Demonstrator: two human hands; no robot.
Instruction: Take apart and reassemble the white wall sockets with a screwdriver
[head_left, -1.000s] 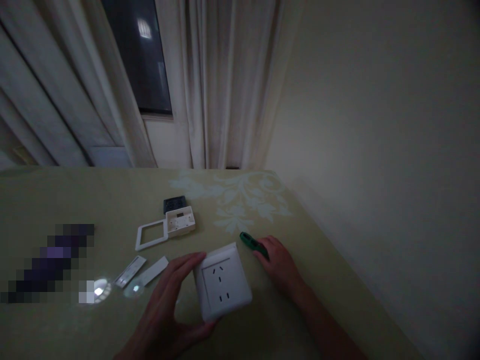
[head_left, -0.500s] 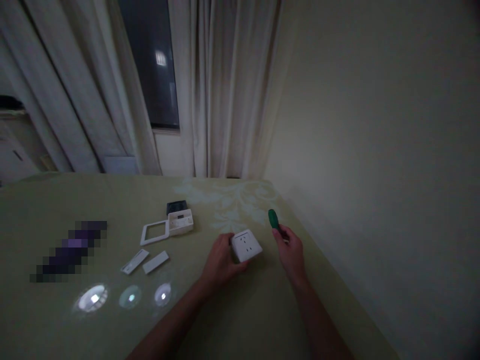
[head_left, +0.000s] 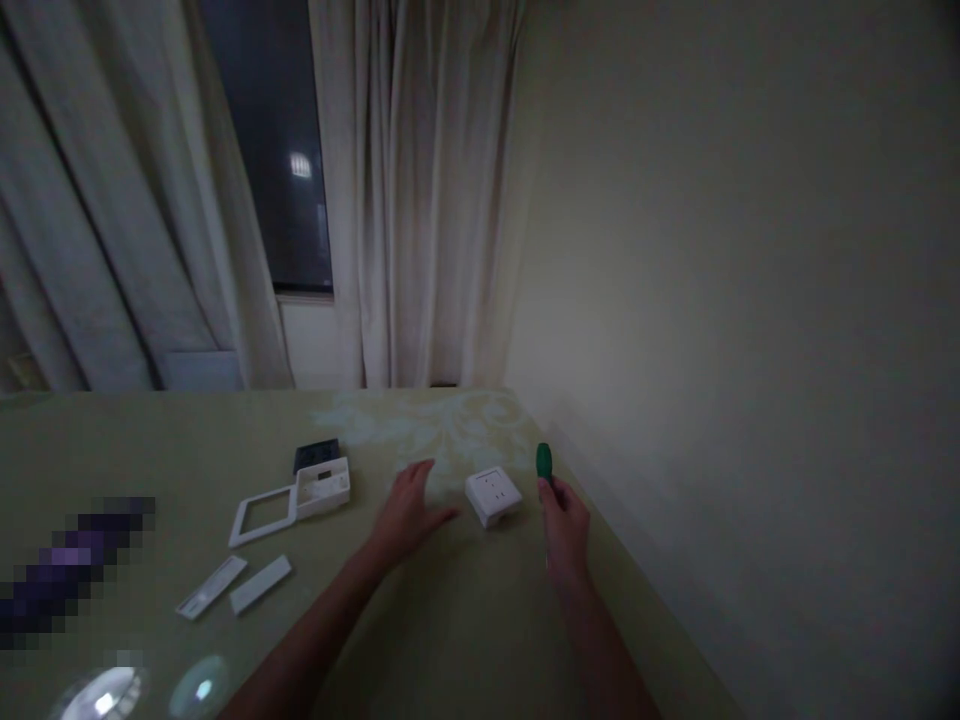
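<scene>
- The left hand [head_left: 409, 510] is standing open and released, its fingers spread toward the table's far edge and its thumb pointing toward the socket, with a gap remaining between them.
- The white socket [head_left: 493, 497] is lying face up on the table [head_left: 450, 640], near the right edge and short of the far right corner; it is sitting between the two hands, and its slots are facing upward.
- The right hand [head_left: 566, 520] is grasping a green-handled screwdriver [head_left: 544, 460], fingers closing around it just beside the right edge; the handle is pointing toward the far edge, while the thin shaft is running back along the wrist.
- Left of the left hand, a white box [head_left: 322, 487] is resting with its hollow side up, nearer the far edge than the near one.
- A dark piece [head_left: 316, 456] is sitting just behind the box, on its far-edge side.
- A white frame [head_left: 262, 531] is lying flat, its right side meeting the box's left side.
- Two white strips [head_left: 261, 585] are lying slantwise, near each other, on the near-edge side of the frame.
- Toward the left edge, a dark purple thing [head_left: 75, 565] is appearing blurred into blocks; what it is, one cannot tell.
- Beyond the far edge, pale curtains [head_left: 427, 200] are hanging beside a dark window [head_left: 277, 150].
</scene>
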